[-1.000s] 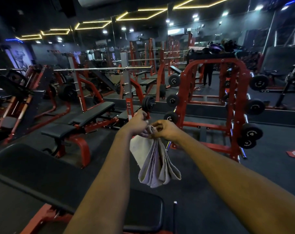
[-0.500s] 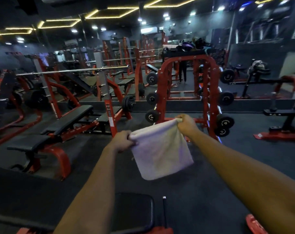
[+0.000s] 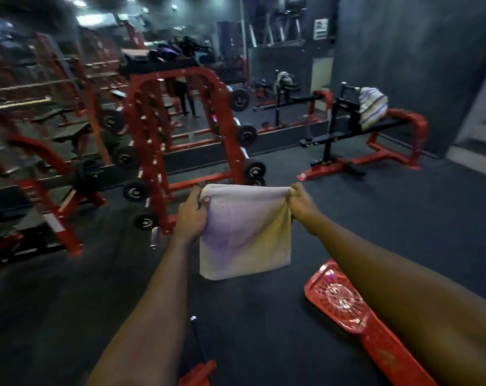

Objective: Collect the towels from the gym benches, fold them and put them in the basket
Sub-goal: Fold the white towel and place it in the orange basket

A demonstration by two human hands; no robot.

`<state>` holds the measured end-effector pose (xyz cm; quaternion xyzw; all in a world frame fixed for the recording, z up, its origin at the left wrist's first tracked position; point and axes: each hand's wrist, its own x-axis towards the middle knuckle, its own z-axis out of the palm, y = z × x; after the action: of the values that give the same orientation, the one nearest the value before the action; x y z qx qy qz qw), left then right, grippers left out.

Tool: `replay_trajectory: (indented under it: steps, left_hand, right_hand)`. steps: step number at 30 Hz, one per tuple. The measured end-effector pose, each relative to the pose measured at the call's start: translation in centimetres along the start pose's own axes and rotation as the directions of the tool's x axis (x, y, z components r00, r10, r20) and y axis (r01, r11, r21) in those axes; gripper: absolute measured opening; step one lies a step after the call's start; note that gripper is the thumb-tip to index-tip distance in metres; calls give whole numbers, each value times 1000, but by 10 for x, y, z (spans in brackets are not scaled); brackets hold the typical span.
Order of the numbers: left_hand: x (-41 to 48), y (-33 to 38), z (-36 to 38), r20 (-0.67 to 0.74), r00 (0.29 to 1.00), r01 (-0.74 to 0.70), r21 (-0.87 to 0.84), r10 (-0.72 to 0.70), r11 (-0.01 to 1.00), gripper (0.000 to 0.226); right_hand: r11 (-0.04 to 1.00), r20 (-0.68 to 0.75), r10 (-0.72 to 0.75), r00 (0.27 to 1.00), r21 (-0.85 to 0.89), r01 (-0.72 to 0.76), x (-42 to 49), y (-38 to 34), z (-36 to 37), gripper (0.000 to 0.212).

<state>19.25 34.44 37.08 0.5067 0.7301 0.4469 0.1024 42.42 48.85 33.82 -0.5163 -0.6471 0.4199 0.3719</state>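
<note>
A pale folded towel [image 3: 244, 232] hangs flat in the air in front of me, stretched between both hands. My left hand [image 3: 191, 215] grips its upper left corner and my right hand [image 3: 300, 201] pinches its upper right corner. A red plastic basket [image 3: 336, 299] lies on the dark floor at the lower right, partly hidden by my right forearm. A striped towel [image 3: 371, 107] is draped over a black and red gym bench [image 3: 347, 132] at the far right.
A red weight rack [image 3: 180, 129] with black plates stands straight ahead behind the towel. More red benches and racks fill the left. A mirror wall runs along the back. Dark rubber floor [image 3: 347, 218] lies open to the right.
My view has swung to the right, bringing the basket and the bench with the striped towel into sight. My hands have moved further apart and the towel now hangs stretched flat.
</note>
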Motion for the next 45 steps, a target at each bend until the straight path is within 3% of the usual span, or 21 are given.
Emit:
replay_trajectory:
  steps: [8,11,14,17,25,27,30,35,41,45]
  left_hand:
    - [15,70,198,229,971,-45,-100,67,994,10]
    - [13,88,262,335,940,-31,-98,62,995,5]
    - [12,104,330,468,880,-48,-79,80,996,12]
    - [10,117,396,587,802,-73,-85,109,994,12]
    - [23,152,566,838,516,-153,-112,176,982,13]
    - [22,164,605,879,434,-178,-129,195,976,11]
    - [10,170,658,935,306,-197,-123,180,973,4]
    - [-21,145,727,976,179,-207,-90,128,974,10]
    - [-67,77,811,988,151,-226,-4,39,974,12]
    - [-83,45,861,980,193,-279,100,-46,955,25]
  right_hand:
    - [984,-151,178,972,20,-177,19,121,-160,21]
    - [962,-218,273,937,43,-270,17,171,-204,9]
    - [934,-340,357,870,100,-344,9,214,-239,21]
    - [897,-418,435,798,119,-426,0,261,-271,9]
    - [791,-616,571,542,236,-565,-1,358,-340,15]
    - [749,-656,612,442,301,-591,-4,379,-351,16]
    - [677,-681,665,306,377,-632,-17,416,-356,17]
    - [557,-630,756,178,476,-681,-37,477,-347,20]
    - [458,-584,803,119,478,-749,-47,576,-331,24]
    - [361,-520,850,89,449,-817,-36,631,-331,42]
